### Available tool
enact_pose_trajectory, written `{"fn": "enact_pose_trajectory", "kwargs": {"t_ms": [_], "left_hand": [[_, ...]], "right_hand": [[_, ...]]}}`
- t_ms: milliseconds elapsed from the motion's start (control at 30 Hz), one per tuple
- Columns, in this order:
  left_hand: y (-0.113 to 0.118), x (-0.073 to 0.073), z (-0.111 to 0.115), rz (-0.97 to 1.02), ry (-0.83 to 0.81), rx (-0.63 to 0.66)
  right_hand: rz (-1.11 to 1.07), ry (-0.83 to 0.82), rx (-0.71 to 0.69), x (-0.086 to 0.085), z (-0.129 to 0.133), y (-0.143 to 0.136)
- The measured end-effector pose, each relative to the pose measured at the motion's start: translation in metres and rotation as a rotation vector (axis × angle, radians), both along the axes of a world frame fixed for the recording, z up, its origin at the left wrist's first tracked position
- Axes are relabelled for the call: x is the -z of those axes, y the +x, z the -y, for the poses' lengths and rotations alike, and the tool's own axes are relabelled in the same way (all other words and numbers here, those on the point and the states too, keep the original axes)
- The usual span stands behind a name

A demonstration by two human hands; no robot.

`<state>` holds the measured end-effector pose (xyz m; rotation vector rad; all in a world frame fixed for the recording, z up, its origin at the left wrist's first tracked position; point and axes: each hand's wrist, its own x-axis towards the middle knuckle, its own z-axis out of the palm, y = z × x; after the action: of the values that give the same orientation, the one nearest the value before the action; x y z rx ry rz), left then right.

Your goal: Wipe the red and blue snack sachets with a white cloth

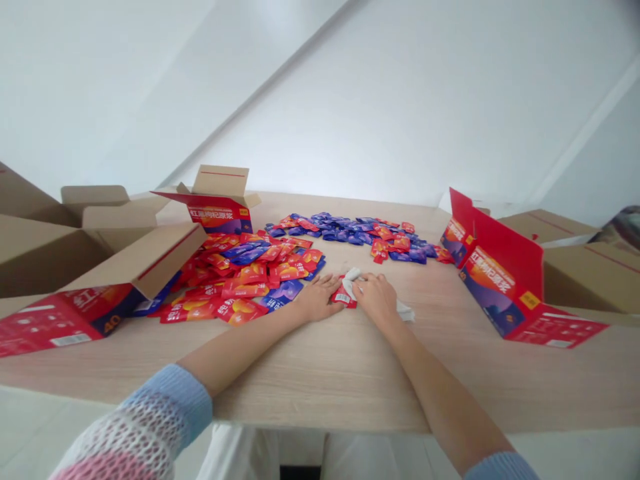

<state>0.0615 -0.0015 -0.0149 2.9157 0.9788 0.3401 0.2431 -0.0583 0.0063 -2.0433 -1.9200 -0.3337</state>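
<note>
Showing below the front edge of the bench, a pale tiled floor is partly covered by light trousers. The bench is faced in light wood grain running from side to side, and it is crossed by two forearms in knitted sleeves. The left hand is laid flat, its fingers slightly spread, with the tips at the edge of a red sachet. This sachet is set on bare wood between the hands, and a white cloth is gripped over it by the bent fingers of the right hand. To the left, a heap of red and blue sachets is flanked by an open red carton; to the right, another open carton is stood. Farther back, mostly purple sachets are strewn in a band. Behind everything, a plain white wall is cut by a diagonal line.
</note>
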Motion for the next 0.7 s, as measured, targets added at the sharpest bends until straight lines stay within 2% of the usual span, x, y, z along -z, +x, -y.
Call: {"fn": "enact_pose_trajectory", "kwargs": {"t_ms": [167, 367, 433, 500, 600, 700], "left_hand": [[0.000, 0.000, 0.001, -0.029, 0.063, -0.010], [-0.005, 0.002, -0.003, -0.034, 0.059, 0.019], [-0.005, 0.001, -0.005, -0.063, 0.040, 0.037], [-0.003, 0.001, -0.005, -0.092, 0.025, 0.051], [-0.001, 0.002, -0.001, -0.072, 0.027, 0.096], [-0.006, 0.003, 0.008, -0.053, 0.016, 0.173]], "right_hand": [[-0.004, 0.017, 0.242, 0.006, -0.013, 0.019], [-0.216, -0.140, 0.323, -0.001, -0.003, 0.051], [-0.274, -0.105, 0.286, -0.008, 0.005, 0.049], [-0.317, 0.010, 0.210, -0.014, 0.013, 0.037], [-0.365, 0.169, 0.021, -0.017, 0.022, 0.009], [-0.410, 0.110, -0.164, -0.009, 0.026, -0.020]]}}
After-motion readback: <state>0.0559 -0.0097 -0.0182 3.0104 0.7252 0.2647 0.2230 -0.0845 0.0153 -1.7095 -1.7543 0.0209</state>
